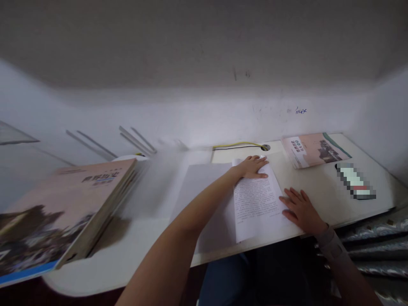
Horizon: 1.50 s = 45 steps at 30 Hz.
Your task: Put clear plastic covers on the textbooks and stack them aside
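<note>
Near the table's front edge, the left hand and right hand lie flat with fingers spread, gripping nothing, apparently pinning the printed sheet smooth.

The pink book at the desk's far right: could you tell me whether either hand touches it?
No, the pink book lies untouched, while the left hand and right hand rest at the printed sheet.

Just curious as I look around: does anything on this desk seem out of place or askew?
The stack of books at the left sits askew, and its corner seems to jut past the desk edge. Pen scribbles mark the wall. The printed sheet lies flat under the left hand and right hand.
</note>
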Tool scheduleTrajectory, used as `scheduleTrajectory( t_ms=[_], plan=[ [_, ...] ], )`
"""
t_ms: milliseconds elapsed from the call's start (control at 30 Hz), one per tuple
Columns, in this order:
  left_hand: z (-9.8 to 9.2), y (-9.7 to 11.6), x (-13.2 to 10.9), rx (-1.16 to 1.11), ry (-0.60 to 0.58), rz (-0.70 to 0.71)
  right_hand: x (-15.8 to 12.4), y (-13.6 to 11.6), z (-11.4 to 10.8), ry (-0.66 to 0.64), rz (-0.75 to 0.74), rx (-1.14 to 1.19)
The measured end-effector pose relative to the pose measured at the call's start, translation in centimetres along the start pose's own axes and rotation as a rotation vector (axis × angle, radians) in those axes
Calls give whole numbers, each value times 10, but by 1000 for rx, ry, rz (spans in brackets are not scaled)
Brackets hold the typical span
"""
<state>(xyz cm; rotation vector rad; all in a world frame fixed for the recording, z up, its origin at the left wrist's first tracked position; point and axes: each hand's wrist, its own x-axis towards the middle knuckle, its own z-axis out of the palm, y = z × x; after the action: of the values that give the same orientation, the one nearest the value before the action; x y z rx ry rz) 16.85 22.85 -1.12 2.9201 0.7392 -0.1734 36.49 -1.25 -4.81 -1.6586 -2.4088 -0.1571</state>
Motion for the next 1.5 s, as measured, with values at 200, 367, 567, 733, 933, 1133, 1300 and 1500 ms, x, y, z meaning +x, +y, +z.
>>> scheduleTrajectory(
  t_ms=[200, 367, 567, 733, 933, 1133, 1300, 1500],
  plan=[
    [3, -3, 8, -7, -25, 16, 0, 0, 0, -7, 4, -14],
    [4, 3, 9, -56, -44, 26, 1, 1, -3, -38, 7, 21],
    [3, 16, 8, -13, -11, 101, 0, 5, -3, -52, 7, 94],
    [-13, 22, 2, 140, 84, 57, 0, 4, -3, -12, 47, 95],
    [-7, 82, -63, 228, 223, -137, -1, 4, -2, -7, 53, 78],
    [35, 156, -115, 117, 187, -314, -2, 7, 3, 61, 135, 87],
    [36, 160, -110, 61, 141, -310, -2, 8, 4, 37, 172, 43],
    [32, 156, -112, 31, 130, -259, -3, 9, 3, 0, 151, 28]
  ],
)
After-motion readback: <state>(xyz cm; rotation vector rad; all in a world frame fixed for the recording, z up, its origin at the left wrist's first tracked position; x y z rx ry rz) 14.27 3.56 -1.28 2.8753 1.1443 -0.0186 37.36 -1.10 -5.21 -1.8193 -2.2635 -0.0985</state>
